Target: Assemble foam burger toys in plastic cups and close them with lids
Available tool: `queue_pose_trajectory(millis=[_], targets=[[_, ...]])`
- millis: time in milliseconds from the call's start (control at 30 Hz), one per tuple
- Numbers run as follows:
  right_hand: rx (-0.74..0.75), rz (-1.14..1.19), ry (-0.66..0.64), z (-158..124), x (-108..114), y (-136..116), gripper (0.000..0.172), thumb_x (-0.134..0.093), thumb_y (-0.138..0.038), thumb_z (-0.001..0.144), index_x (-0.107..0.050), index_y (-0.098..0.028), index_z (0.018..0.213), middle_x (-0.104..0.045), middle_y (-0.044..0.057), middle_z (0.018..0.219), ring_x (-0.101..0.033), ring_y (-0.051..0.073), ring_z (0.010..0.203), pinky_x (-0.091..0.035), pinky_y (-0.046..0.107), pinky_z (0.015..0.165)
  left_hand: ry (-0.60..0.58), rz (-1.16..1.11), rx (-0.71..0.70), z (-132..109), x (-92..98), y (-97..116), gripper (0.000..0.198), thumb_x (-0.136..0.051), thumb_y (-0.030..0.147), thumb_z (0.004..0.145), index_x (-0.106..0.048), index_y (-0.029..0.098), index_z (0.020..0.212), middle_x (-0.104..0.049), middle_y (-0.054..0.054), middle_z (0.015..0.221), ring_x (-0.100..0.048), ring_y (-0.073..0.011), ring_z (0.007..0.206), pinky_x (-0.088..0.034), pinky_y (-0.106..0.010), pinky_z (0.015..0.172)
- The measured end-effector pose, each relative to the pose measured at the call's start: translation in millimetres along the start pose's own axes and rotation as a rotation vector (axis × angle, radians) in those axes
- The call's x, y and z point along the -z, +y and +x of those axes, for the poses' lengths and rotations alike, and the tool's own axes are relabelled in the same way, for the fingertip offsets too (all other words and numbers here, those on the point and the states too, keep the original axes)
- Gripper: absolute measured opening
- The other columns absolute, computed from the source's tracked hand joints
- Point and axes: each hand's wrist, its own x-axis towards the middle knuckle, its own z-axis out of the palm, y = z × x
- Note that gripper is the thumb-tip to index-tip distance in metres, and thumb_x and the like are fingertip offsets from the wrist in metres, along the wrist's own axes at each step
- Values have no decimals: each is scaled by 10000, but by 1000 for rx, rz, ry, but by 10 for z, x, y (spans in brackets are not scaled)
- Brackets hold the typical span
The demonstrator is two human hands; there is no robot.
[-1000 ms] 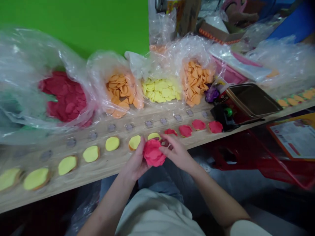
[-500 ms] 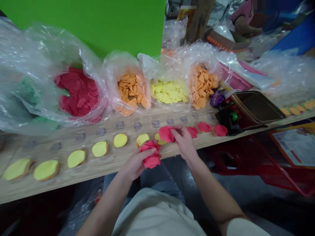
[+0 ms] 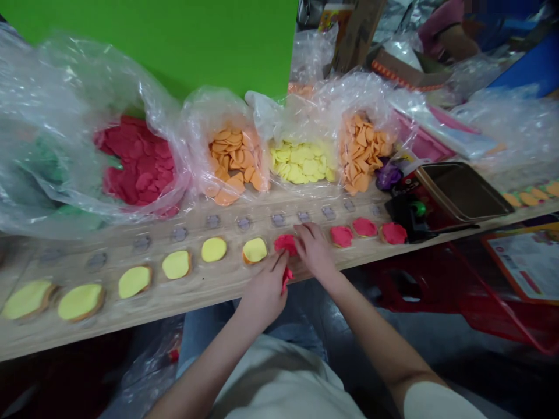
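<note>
Fingers [image 3: 280, 261] are meeting at one red piece [image 3: 285, 242], which is lying in the row on the wooden table [image 3: 222, 278], between a yellow-topped disc [image 3: 254, 250] and three red-topped discs [image 3: 365, 227]! The left hand [image 3: 264, 291] is touching its near edge with extended fingertips while clutching more red pieces [image 3: 287, 279] lower down. The right hand [image 3: 317, 253] is touching its right side, fingers bent; whether they're pinching, we can't tell. Behind, plastic bags [image 3: 218, 107] are holding crimson cutouts [image 3: 140, 166], orange cutouts [image 3: 236, 154] and yellow cutouts [image 3: 301, 162].
</note>
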Motion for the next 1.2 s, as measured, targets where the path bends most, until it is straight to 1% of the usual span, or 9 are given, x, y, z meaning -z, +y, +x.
queue_pose_trajectory(millis=[233, 333, 400, 467, 567, 733, 800, 933, 1200], targets=[[69, -284, -96, -267, -37, 5, 494, -422, -86, 812, -428, -214, 1289, -298, 133, 1409, -107, 334, 1328, -214, 544, 996, 16, -132, 119, 102, -68, -14, 382, -520, 174, 755, -550, 180, 1135, -443, -129, 1312, -321, -269, 1263, -136, -384, 1072], [86, -305, -110, -269, -98, -40, 479, -415, -99, 823, -417, -166, 1297, -267, 155, 1422, -64, 341, 1336, -176, 563, 1007, 76, -175, 153, 76, 45, 49, 363, -575, 157, 706, -586, 196, 1067, -494, -118, 1230, -394, -269, 1201, -224, -400, 1043], [101, -277, -105, -256, -79, -60, 478, -411, -85, 819, -421, -153, 1293, -272, 152, 1421, -63, 338, 1336, -151, 572, 1014, 141, -385, 270, 21, 167, 96, 342, -605, 192, 701, -588, 193, 1042, -555, -105, 1127, -493, -264, 1096, -335, -414, 974], [75, -192, -55, -239, -5, -93, 501, -398, -60, 812, -406, -161, 1303, -303, 142, 1407, -112, 322, 1332, -157, 562, 1019, 111, -727, 442, -48, 302, 126, 322, -620, 243, 715, -589, 164, 1025, -600, -106, 1052, -569, -252, 988, -423, -391, 889], [-10, 127, 12, -182, 152, -218, 461, -407, -111, 832, -417, -167, 1289, -456, 140, 1283, -341, 260, 1234, -287, 470, 995, -54, -1089, 591, -134, 464, 130, 293, -613, 276, 746, -609, 129, 999, -624, -119, 1046, -611, -229, 925, -460, -340, 847], [43, 778, -334, -36, 242, -557, 223, -523, -314, 814, -634, -206, 974, -636, 46, 949, -573, 176, 889, -454, 326, 799, -223, -1110, 573, -200, 558, 95, 288, -681, 197, 686, -635, 133, 964, -677, -91, 862, -641, -188, 778, -501, -304, 740], [-75, 959, -390, -3, 197, -632, 196, -531, -324, 803, -644, -197, 902, -649, 27, 882, -585, 152, 809, -464, 294, 740, -231, -1080, 553, -225, 580, 74, 284, -679, 142, 678, -639, 129, 959, -677, -90, 859, -636, -170, 746, -502, -283, 714], [-344, 1158, -319, 9, 97, -652, 198, -568, -344, 765, -636, -183, 857, -656, 17, 823, -587, 139, 739, -467, 265, 674, -152, -1143, 570, -289, 632, -18, 332, -640, 155, 723, -595, 144, 1051, -657, -108, 964, -636, -171, 804, -502, -288, 746], [-151, 668, 45, -85, 63, -782, 154, -493, -287, 820, -616, -201, 852, -613, 54, 881, -556, 177, 858, -450, 313, 764, 160, -1105, 496, -293, 497, -62, 285, -654, 210, 716, -575, 174, 988, -631, -41, 923, -609, -130, 753, -507, -261, 701]])
